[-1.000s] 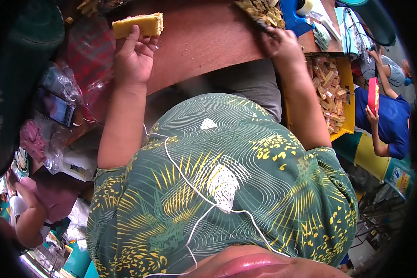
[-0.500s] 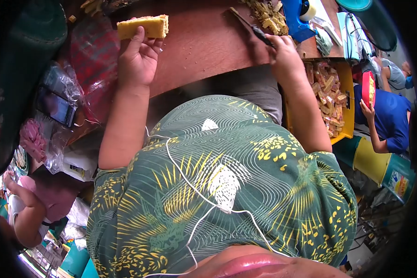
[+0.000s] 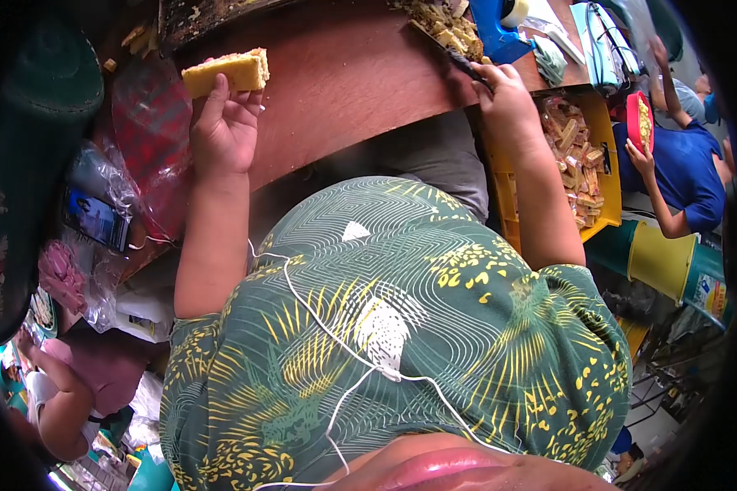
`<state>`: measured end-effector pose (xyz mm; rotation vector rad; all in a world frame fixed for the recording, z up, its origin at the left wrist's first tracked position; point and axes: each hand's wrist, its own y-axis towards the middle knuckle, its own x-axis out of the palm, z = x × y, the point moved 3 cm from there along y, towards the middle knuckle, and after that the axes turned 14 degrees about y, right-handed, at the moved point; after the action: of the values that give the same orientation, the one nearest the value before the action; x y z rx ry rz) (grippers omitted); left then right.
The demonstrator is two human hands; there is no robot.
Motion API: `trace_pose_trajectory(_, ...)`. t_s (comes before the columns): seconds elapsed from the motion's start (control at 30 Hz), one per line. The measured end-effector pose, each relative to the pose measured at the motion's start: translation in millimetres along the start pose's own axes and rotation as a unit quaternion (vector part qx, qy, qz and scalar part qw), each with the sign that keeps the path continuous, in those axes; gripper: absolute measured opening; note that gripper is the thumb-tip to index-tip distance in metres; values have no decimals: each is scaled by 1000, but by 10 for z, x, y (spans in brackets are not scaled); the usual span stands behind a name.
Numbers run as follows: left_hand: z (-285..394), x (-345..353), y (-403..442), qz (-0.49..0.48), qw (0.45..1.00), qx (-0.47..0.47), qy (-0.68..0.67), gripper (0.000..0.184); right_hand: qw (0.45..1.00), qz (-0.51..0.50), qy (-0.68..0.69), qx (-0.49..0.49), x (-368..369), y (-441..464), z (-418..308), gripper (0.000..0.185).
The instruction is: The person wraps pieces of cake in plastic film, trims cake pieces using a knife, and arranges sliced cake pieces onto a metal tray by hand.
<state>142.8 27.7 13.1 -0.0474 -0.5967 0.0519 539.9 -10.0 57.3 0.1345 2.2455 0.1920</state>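
Observation:
My left hand [image 3: 228,131] holds up a rectangular yellow slab of layered cake [image 3: 241,70], thumb on its near face and fingers behind. The slab's right end shows a rough cut side. In my right hand [image 3: 506,106] is a knife, its black handle [image 3: 465,67] in my closed fingers. The thin blade points up and left, along the near edge of a heap of yellowish scraps [image 3: 449,29]; I cannot tell whether it touches them. Both hands are over the reddish-brown table [image 3: 336,90], well apart from each other.
A yellow crate [image 3: 608,176] of wrapped bars stands right of the table. A blue tape dispenser [image 3: 493,33] sits beside the scraps. A dark tray [image 3: 209,20] lies at the upper left, a phone [image 3: 97,214] at the left. A person in blue [image 3: 680,168] holds a red container [image 3: 637,123].
The whole view has shifted slightly. The slab in my left hand sits a little further left and lower in view. The knife blade now lies closer to the scraps.

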Motion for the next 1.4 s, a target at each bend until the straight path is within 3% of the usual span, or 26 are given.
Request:
trace_pose_trajectory(0.13,-12,-96,14,5,1000,0,-14,38,1000,20,22,-3,-198,-24,21,34)
trace_pose_trajectory(0.23,9,-149,14,-5,1000,-6,-27,38,994,95,-15,-48,-330,-63,159,38)
trace_pose_trajectory(0.5,2,-186,26,-9,999,-2,-34,38,991,130,-1,-10,-209,-71,464,37)
trace_pose_trajectory(0.67,-14,-199,40,-11,1000,0,-26,38,990,115,77,32,-32,38,505,35)
trace_pose_trajectory(0.77,-15,-194,36,-8,1000,-2,-19,39,965,88,245,23,70,69,409,38)
trace_pose_trajectory(0.9,-12,-173,8,-16,1000,-5,-12,44,991,70,89,-76,-332,-108,124,40)
trace_pose_trajectory(0.93,-9,-180,1,-15,1000,-6,-10,44,993,32,100,-51,-424,-227,164,31)
trace_pose_trajectory(1.0,27,-223,-11,-20,1000,0,0,45,994,-111,-26,-9,-496,-679,538,18)
trace_pose_trajectory(1.03,27,-231,-23,-20,1000,-4,2,45,959,-232,-82,141,-482,-1037,718,23)
trace_pose_trajectory(1.07,33,-238,-29,-20,1000,-7,4,44,860,-397,-156,280,-469,-1461,707,31)
trace_pose_trajectory(1.1,55,-227,-23,-23,1000,-5,4,44,725,-616,-154,268,-452,-1979,757,37)
trace_pose_trajectory(1.13,59,-217,-13,-16,1000,-4,4,44,630,-713,-115,286,-460,-2408,701,37)
trace_pose_trajectory(1.17,50,-210,-21,-8,1000,-4,4,44,590,-739,-77,316,-481,-2773,605,37)
trace_pose_trajectory(1.2,45,-209,-20,1,1000,-6,5,44,584,-735,-48,340,-480,-2983,557,37)
trace_pose_trajectory(1.33,40,-250,-3,7,1000,-10,12,46,773,-514,-13,371,-358,-2931,563,36)
trace_pose_trajectory(1.4,24,-271,16,0,1000,-13,25,45,831,-415,4,370,-267,-2795,643,36)
